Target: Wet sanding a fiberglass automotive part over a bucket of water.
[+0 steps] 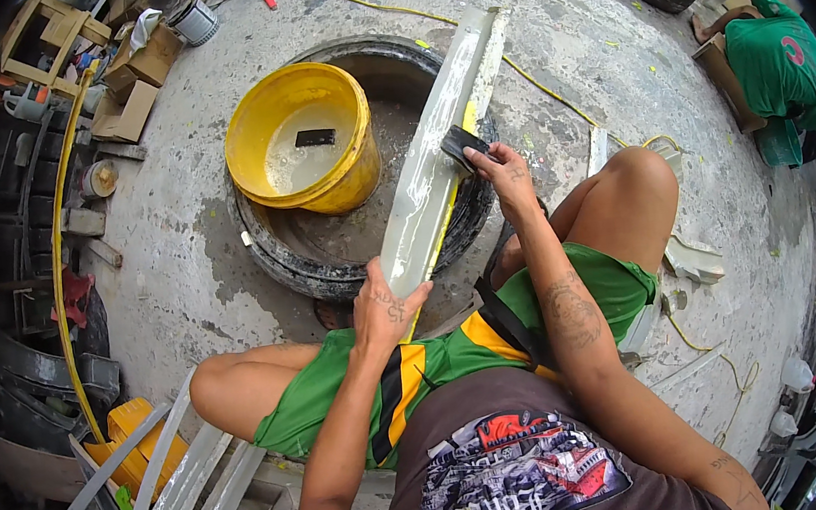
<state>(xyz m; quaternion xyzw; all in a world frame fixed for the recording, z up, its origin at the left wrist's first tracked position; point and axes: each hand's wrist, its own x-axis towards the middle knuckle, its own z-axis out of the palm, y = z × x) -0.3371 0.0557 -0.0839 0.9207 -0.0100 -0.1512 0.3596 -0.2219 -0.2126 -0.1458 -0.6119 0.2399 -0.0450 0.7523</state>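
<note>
Nearest, the left hand wraps its fingers around the near end of a long grey panel, while beyond it the right hand pinches a black block at the panel's right edge; a yellow bucket stands close on the left inside a black tyre. The panel's long axis runs away and slightly rightward across the tyre. Its far end passes the tyre's rim, with concrete floor on either side, out toward a yellow cable and a co-worker at right.

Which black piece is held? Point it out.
The black piece in the right hand, against the long grey strip; the other black piece sits inside the yellow bucket.
</note>
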